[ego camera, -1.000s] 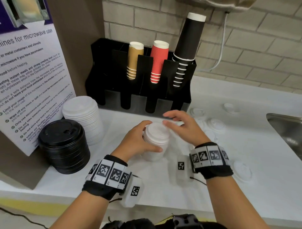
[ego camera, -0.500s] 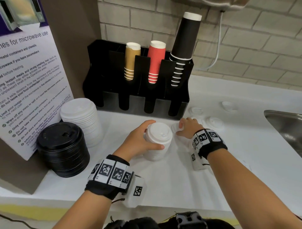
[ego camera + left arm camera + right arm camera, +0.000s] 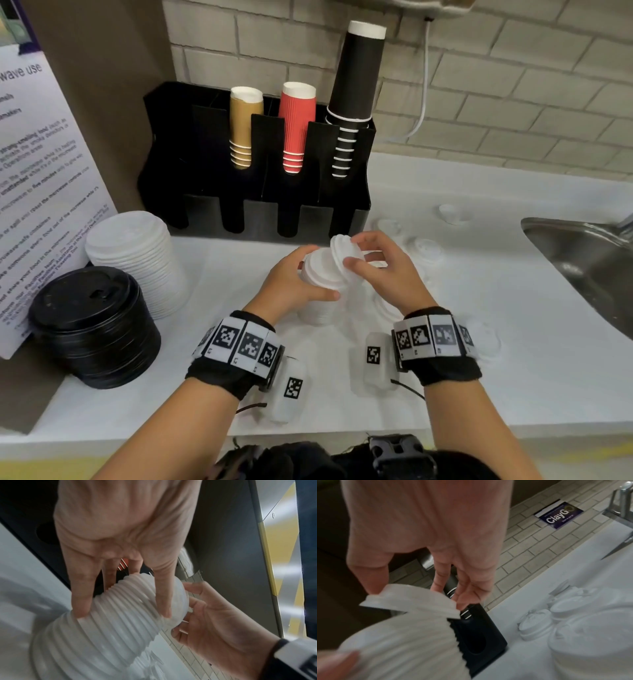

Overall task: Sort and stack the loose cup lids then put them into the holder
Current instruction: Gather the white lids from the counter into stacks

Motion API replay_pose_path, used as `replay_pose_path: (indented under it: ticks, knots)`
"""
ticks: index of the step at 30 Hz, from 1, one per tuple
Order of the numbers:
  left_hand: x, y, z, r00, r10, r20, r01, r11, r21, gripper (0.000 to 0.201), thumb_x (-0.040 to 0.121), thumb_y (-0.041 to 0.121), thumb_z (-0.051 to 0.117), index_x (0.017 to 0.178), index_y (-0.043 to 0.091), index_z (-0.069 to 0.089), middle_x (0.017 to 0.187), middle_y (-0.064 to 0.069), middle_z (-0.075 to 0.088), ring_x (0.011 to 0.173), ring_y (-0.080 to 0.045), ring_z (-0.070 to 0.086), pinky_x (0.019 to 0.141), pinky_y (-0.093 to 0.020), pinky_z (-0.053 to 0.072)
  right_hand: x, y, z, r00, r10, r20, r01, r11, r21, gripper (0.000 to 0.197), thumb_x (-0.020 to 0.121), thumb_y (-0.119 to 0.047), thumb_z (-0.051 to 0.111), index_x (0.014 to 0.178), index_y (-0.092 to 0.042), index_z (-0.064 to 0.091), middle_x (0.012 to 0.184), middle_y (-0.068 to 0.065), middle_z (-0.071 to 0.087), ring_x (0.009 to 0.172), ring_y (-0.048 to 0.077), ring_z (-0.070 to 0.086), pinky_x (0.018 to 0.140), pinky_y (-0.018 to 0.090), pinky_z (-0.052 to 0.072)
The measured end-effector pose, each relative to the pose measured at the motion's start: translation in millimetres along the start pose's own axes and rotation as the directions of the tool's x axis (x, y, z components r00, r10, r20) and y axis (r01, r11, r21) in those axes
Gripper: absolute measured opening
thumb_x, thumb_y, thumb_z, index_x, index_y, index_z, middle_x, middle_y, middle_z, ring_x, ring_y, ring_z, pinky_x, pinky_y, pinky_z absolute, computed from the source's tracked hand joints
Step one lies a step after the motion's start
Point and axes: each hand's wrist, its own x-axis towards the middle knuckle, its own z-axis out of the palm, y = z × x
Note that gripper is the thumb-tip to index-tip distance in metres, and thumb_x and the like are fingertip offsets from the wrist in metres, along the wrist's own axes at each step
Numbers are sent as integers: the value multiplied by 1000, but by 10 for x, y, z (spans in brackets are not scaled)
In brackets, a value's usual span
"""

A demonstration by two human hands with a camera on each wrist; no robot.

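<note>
The right hand (image 3: pixel 380 270) pinched a light, thin, probably bendy lid (image 3: pixel 342 251) by its rim while the left hand (image 3: pixel 291 284) gripped the stack (image 3: pixel 318 274).

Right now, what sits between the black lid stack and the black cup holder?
In the head view, a tall stack of white lids stands between the black lid stack and the cup holder.
</note>
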Motion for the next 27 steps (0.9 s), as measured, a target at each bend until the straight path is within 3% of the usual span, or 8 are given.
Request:
replay_pose_path:
  ticks: [6,8,13,19,27]
  knots:
    - [49,45,93,1000,-2,10,2,1000,-27,72,65,17,90,128,28,57,114,5,65,105,-18,61,74,-31,49,-75,16,109,993,-113,-28,108,984,-140,41,72,-22,79,108,-25,60,111,-11,62,97,8,56,68,9,39]
    - [64,54,109,1000,-13,13,13,999,-34,72,65,16,90,127,28,57,113,4,65,105,-20,61,74,-31,48,-58,7,115,991,-132,-24,126,975,-184,45,71,-22,80,112,-23,59,112,-8,62,100,10,55,71,10,38]
    - [86,64,125,999,-32,25,33,998,-55,72,64,12,90,127,27,58,116,2,65,108,-22,60,76,-32,48,-23,-60,117,992,-127,27,129,950,-283,57,70,-26,79,121,-21,57,117,-3,60,108,16,51,84,26,44]
    - [100,51,143,999,-45,22,46,997,-57,73,63,11,91,126,28,59,114,4,65,107,-20,61,73,-31,48,0,-134,106,989,-120,91,144,928,-344,65,69,-23,79,128,-20,54,119,-4,58,111,17,46,87,23,36]
    - [90,33,133,998,-63,6,63,996,-58,75,62,11,91,126,25,56,116,2,62,108,-23,59,79,-34,52,34,-130,94,987,-71,143,118,929,-351,71,69,-23,79,133,-21,49,123,-1,57,113,17,46,88,22,37]
